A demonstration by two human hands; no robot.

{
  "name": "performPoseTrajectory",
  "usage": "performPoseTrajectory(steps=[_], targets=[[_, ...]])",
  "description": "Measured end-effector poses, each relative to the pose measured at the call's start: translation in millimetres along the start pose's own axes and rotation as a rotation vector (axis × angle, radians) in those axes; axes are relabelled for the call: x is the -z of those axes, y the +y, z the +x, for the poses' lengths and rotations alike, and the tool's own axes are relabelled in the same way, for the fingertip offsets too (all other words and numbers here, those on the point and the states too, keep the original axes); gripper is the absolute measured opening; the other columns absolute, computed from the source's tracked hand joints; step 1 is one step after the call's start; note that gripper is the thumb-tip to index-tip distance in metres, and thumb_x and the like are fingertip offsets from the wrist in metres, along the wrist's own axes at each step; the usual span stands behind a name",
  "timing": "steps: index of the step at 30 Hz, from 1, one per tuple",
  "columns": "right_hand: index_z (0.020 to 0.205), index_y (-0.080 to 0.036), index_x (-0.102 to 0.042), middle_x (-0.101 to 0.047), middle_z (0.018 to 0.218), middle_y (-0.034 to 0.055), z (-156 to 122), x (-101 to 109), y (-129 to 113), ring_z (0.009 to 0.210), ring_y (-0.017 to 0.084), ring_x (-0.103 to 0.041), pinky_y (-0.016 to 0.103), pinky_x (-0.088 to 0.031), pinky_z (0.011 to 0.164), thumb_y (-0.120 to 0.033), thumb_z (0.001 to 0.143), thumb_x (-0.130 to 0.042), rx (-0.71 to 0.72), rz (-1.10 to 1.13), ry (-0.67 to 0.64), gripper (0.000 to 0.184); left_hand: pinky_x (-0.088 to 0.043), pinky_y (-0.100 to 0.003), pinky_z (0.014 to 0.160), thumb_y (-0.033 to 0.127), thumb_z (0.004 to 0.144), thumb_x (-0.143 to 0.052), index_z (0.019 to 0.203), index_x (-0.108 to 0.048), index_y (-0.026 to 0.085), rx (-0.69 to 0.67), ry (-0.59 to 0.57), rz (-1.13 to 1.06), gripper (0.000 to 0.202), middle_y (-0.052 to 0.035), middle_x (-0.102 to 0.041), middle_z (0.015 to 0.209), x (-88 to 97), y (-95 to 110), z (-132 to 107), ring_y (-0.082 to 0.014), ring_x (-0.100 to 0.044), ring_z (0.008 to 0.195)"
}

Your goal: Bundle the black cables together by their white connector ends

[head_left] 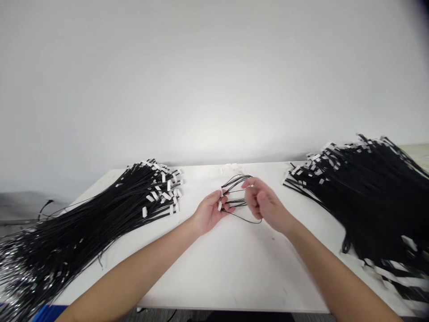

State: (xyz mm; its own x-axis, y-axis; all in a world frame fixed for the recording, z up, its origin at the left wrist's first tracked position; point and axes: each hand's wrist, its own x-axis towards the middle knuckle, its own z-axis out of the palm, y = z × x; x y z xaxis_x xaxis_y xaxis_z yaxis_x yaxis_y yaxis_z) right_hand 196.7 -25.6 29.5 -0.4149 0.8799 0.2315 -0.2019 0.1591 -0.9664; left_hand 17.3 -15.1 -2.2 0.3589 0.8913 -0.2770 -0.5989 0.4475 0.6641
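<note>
My left hand [210,211] pinching looped wires [236,193] at white tags; my right hand [263,202] gripping loop's other side. Wire piles left [100,214], right [368,192] on table [234,259].

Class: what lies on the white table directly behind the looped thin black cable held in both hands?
A small heap of white pieces lies near the far edge of the white table, too blurred to identify. The right hand covers part of the looped black cable.
</note>
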Motion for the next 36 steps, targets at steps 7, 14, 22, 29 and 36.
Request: performPoseTrajectory(steps=[7,14,22,29,36], targets=[[0.064,-0.017,-0.047,-0.044,0.063,-0.0018,-0.3,-19.5,9.9,0.058,0.008,-0.039,0.02,-0.033,0.052,-0.037,0.084,-0.043,-0.063,-0.371,0.001,0.028,-0.047,-0.032,0.07,0.027,0.075,-0.057,0.085,-0.056,0.014,0.014,0.031,-0.009,0.017,0.0008,-0.045,0.062,0.3,-0.8,0.5,-0.0098,-0.047,0.056],[0.056,-0.017,-0.045,-0.025,0.051,-0.0042,0.5,-6.9,14.0,0.048,0.008,-0.024,0.021,-0.021,0.042,-0.037,0.08,-0.047,-0.169,-0.515,0.236,0.03,-0.046,-0.036,0.075,0.034,0.077,-0.055,0.09,-0.052,0.019,-0.058,0.006,0.003,0.02,0.0025,-0.044,0.063,-1.6,-1.2,-1.6,-0.0101,-0.048,0.057],[0.054,-0.017,-0.047,-0.027,0.047,-0.0047,1.7,-7.4,12.8,0.043,0.007,-0.023,0.02,-0.018,0.039,-0.037,0.076,-0.05,-0.24,-0.47,0.294,0.029,-0.046,-0.036,0.076,0.036,0.076,-0.055,0.091,-0.052,0.019,-0.058,-0.007,-0.002,0.022,0.0025,-0.043,0.064,-1.4,-0.5,-2.1,-0.0102,-0.047,0.057],[0.054,-0.016,-0.047,-0.026,0.046,-0.0052,1.3,-8.8,9.3,0.043,0.006,-0.022,0.019,-0.017,0.039,-0.036,0.075,-0.05,-0.28,-0.445,0.287,0.028,-0.045,-0.036,0.078,0.035,0.078,-0.053,0.093,-0.051,0.02,-0.053,-0.022,0.018,0.022,0.0024,-0.042,0.065,0.7,-0.8,-1.0,-0.0102,-0.048,0.058],[0.055,-0.017,-0.046,-0.02,0.045,-0.0065,3.0,-4.4,9.3,0.042,0.005,-0.017,0.02,-0.017,0.039,-0.036,0.074,-0.051,-0.455,-0.219,0.268,0.027,-0.045,-0.034,0.075,0.035,0.079,-0.051,0.093,-0.052,0.019,-0.069,-0.06,0.045,0.02,0.0018,-0.041,0.066,-0.5,-1.1,-2.1,-0.0096,-0.047,0.06]])
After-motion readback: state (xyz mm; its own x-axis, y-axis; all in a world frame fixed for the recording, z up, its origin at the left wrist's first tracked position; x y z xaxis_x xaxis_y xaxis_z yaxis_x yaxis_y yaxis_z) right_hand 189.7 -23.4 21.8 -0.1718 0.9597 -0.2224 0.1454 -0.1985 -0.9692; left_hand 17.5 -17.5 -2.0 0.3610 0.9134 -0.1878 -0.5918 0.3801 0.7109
